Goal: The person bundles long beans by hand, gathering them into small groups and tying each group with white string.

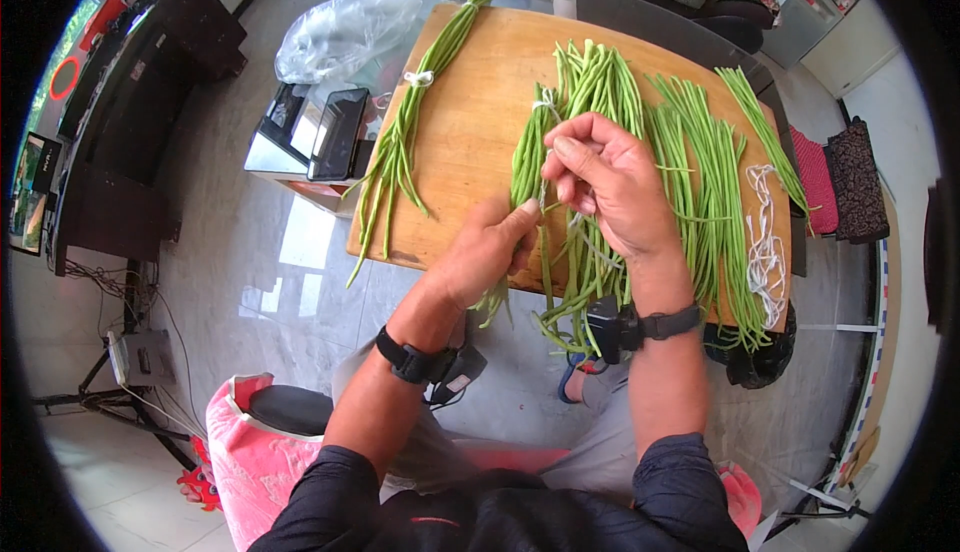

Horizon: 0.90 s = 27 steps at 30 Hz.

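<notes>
Across the wooden board (465, 132) at upper centre, the left hand (488, 252) is gripping green beans (526, 167) while the right hand (615, 184) is pinching string (545, 104), best drawn snug.

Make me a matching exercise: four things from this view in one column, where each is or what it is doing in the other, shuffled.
Things:
1. Left hand
2. Right hand
3. Clear plastic bag
4. Loose white strings

Places and states:
A. Lying near the right edge of the wooden board
B. Fingertips pinched together on a thin string
C. Crumpled, beside the far-left part of the board
D. On the lower part of a green bean bundle

Pairs: 1-D, 2-B, 3-C, 4-A
</notes>
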Each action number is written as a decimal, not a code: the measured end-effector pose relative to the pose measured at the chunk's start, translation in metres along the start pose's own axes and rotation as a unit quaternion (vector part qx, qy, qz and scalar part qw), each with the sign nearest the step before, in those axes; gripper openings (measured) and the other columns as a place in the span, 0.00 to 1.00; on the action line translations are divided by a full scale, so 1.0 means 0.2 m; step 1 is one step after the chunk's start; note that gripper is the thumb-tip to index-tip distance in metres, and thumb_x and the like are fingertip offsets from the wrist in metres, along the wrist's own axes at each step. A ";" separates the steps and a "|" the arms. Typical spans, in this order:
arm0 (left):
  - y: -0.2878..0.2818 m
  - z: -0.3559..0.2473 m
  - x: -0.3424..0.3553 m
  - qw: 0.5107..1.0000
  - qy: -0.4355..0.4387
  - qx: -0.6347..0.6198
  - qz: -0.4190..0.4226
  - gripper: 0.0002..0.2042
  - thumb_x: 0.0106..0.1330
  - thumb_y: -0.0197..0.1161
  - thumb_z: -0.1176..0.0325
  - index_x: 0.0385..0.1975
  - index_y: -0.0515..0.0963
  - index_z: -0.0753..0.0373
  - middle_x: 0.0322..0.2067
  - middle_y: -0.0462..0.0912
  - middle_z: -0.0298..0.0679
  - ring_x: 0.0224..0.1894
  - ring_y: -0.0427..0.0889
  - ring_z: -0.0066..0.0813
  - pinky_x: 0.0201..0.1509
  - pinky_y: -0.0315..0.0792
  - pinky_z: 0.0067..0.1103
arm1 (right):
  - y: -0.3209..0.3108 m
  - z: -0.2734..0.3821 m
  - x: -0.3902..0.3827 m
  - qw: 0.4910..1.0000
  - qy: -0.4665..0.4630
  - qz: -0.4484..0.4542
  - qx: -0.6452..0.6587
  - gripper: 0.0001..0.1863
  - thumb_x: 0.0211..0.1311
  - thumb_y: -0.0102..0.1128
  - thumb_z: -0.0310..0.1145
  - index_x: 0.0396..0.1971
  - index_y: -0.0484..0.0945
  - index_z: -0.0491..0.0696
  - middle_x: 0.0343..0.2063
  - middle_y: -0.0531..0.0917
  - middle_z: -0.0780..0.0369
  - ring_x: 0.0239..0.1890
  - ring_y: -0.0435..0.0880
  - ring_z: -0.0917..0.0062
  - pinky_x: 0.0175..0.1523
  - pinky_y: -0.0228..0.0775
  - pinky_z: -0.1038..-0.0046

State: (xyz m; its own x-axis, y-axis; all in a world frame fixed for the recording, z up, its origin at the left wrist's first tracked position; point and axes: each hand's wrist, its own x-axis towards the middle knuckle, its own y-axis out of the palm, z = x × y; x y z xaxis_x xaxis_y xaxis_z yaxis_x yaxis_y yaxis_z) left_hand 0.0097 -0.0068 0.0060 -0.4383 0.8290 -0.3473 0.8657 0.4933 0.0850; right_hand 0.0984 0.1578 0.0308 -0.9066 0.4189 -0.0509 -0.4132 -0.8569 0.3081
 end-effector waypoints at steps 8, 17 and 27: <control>-0.01 0.01 0.01 0.998 0.024 0.042 0.031 0.19 0.79 0.50 0.53 0.29 0.73 0.59 0.19 0.70 0.28 0.21 0.66 0.18 0.25 0.60 0.20 | 0.07 0.01 0.05 0.998 -0.057 0.004 -0.024 0.06 0.76 0.56 0.31 0.43 0.78 0.45 0.34 0.86 0.63 0.26 0.80 0.88 0.25 0.62 0.87; 0.01 0.02 -0.01 0.998 0.017 -0.058 -0.023 0.19 0.80 0.52 0.50 0.37 0.75 0.60 0.23 0.70 0.29 0.23 0.65 0.18 0.25 0.60 0.19 | 0.27 0.18 -0.02 0.948 -0.252 0.171 -0.086 0.26 0.74 0.55 0.42 0.64 0.71 0.42 0.60 0.79 0.54 0.63 0.76 0.70 0.61 0.66 0.68; -0.03 0.05 0.03 0.912 -0.073 -0.398 0.061 0.20 0.81 0.48 0.47 0.40 0.74 0.60 0.25 0.71 0.29 0.23 0.64 0.19 0.25 0.60 0.18 | -0.10 0.09 -0.01 0.985 -0.032 -0.013 -0.168 0.12 0.75 0.52 0.36 0.48 0.78 0.46 0.42 0.86 0.62 0.38 0.82 0.83 0.43 0.73 0.76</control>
State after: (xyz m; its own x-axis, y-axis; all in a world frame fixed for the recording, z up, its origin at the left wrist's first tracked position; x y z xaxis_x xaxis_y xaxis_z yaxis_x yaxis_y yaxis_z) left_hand 0.0037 -0.0074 -0.0055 -0.2629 0.8756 -0.4053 0.4310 0.4824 0.7626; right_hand 0.1095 0.1801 0.0412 -0.8928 0.4505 0.0078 -0.4505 -0.8924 -0.0257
